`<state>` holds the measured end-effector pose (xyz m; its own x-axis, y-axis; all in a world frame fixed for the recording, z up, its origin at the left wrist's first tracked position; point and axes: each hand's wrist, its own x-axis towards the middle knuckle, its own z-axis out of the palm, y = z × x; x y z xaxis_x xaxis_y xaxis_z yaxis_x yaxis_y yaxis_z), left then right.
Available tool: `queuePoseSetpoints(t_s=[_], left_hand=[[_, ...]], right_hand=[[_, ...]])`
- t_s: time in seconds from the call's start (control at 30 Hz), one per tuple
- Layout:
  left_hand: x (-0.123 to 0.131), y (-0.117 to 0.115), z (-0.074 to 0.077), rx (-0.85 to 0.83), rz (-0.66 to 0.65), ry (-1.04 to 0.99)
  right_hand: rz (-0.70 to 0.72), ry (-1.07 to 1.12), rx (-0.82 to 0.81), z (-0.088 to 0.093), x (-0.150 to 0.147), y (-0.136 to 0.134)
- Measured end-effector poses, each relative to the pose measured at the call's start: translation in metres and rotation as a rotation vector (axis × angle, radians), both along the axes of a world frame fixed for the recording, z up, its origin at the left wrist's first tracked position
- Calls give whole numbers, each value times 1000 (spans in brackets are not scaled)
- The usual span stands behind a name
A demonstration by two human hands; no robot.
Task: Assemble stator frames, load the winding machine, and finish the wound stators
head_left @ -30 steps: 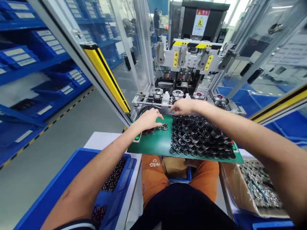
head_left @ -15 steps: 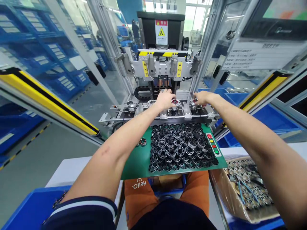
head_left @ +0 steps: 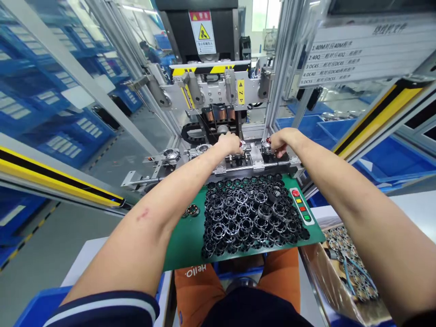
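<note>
My left hand (head_left: 230,143) is at the third holder of the machine's fixture row, its fingers curled against a round part with red inside (head_left: 242,145). My right hand (head_left: 279,140) reaches to the rightmost holder, fingers bent around another ring part with red on it (head_left: 268,141). Two more round holders, one at the far left (head_left: 170,155) and one beside it (head_left: 203,149), stand in the same row. Black and silver ring parts (head_left: 245,210) lie in a dense layer on the green board (head_left: 184,243). A couple of copper-coloured rings (head_left: 193,210) lie left of them.
The machine head (head_left: 211,93) with striped warning tape hangs above the row. A button panel (head_left: 302,206) is at the board's right. Yellow-black posts flank both sides. A box (head_left: 318,268) of rings with blue-handled pliers (head_left: 354,268) stands at the lower right.
The view has shifted, so the machine sits further left and higher. Both hands remain at the same holders, and the right hand's lower fingers now show below the ring.
</note>
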<state>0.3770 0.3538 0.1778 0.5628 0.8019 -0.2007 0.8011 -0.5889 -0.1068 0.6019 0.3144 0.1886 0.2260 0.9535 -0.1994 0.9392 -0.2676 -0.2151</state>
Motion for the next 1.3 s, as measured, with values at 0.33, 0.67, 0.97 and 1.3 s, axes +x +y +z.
queuePoseSetpoints(t_s=[0.33, 0.67, 0.97, 1.3], left_hand=[[-3, -5, 38, 16, -93, -33], [-179, -98, 71, -60, -337, -234], [-350, -223, -69, -259, -77, -143], [-321, -240, -106, 7, 94, -315]], right_hand=[[214, -189, -143, 117, -7, -57], [934, -81, 267, 105, -110, -285], [915, -307, 0, -20, -332, -244], [714, -353, 25, -22, -336, -241]])
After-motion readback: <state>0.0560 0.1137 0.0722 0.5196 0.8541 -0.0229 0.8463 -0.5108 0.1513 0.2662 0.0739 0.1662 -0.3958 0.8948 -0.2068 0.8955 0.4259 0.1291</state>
